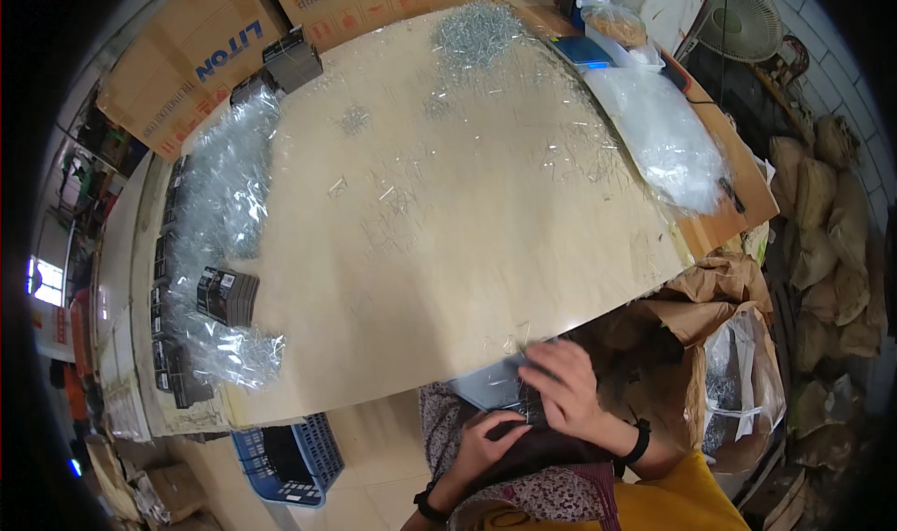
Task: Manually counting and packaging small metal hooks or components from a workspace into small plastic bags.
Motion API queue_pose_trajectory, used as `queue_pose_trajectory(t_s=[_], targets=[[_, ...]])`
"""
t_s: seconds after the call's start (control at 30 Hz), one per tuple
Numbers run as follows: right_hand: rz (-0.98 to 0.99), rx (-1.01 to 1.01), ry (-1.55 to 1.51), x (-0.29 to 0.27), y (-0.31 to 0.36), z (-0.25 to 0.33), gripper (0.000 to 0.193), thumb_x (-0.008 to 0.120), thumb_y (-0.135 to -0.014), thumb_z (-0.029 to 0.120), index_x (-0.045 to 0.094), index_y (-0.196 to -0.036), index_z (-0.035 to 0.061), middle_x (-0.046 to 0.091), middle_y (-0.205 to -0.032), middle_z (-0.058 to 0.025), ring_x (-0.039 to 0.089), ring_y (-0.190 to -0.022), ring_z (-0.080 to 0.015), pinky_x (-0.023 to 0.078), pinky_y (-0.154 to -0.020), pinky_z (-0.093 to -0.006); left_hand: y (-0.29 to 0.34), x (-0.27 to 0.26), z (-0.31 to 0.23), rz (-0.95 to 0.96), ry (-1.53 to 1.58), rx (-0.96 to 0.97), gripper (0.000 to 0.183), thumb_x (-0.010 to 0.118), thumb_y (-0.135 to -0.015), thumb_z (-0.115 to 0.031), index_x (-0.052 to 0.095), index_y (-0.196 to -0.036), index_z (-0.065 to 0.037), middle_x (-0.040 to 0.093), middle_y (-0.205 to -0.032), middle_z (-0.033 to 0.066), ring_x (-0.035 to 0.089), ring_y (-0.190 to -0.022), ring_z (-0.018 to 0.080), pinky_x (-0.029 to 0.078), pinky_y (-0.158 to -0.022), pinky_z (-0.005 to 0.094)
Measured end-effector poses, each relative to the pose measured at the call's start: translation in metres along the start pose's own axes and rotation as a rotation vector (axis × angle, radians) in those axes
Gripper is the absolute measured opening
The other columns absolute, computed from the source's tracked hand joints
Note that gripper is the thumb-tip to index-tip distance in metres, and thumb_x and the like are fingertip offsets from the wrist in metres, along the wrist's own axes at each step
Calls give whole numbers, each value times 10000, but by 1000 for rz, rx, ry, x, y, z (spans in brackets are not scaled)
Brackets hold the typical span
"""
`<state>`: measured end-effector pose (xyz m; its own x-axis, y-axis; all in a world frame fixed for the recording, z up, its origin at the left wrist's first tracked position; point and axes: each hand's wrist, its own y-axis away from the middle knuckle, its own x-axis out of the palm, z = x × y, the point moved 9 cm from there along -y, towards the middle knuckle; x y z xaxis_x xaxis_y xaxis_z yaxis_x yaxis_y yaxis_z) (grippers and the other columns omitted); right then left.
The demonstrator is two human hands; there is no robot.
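At the table's near edge my right hand (pixel 565 386) is smeared by motion, its fingers towards a few thin metal pieces (pixel 519 338) lying there. Whether it holds any of them is not clear. My left hand (pixel 486 445) is closer to my body, thumb and fingers pressed together at a small dark or clear item that I cannot make out. A flat, grey-blue, tray-like thing (pixel 488 385) sits between the hands and the table edge, partly hidden by them. Many thin silvery metal pieces (pixel 397 194) lie scattered over the pale tabletop (pixel 346 297), with a dense heap (pixel 476 34) at the far side.
Clear filled plastic bags (pixel 220 185) line the left side, beside stacks of dark printed cards (pixel 227 295). A blue basket (pixel 329 456) stands below. At right are a scale (pixel 581 51), a big clear bag (pixel 659 138) and an open sack (pixel 747 391). Cardboard boxes (pixel 187 73) stand behind.
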<state>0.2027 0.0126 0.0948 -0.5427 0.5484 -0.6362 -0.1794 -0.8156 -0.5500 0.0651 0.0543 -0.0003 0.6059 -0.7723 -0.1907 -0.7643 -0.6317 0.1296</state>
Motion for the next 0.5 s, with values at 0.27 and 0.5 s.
queue_pose_trajectory(t_s=[0.27, 0.5], targets=[[274, -125, 14, 22, -34, 8, 422, 616, -842, 239, 603, -1238, 94, 525, -1360, -144, 481, -1279, -328, 378, -1065, -483, -12, 3, 2, -8, -95, 121, 122, 759, -790, -126, 718, -895, -77, 696, -848, 104, 616, -715, 262, 514, -678, 346], [27, 133, -66, -1, 52, -39, 242, 625, -829, 120, 658, -1067, 87, 571, -1091, -117, 535, -1031, -310, 411, -870, -422, -6, 16, 9, 141, -141, 23, 101, 746, -806, -132, 719, -890, -84, 711, -878, 70, 626, -762, 226, 478, -763, 309]])
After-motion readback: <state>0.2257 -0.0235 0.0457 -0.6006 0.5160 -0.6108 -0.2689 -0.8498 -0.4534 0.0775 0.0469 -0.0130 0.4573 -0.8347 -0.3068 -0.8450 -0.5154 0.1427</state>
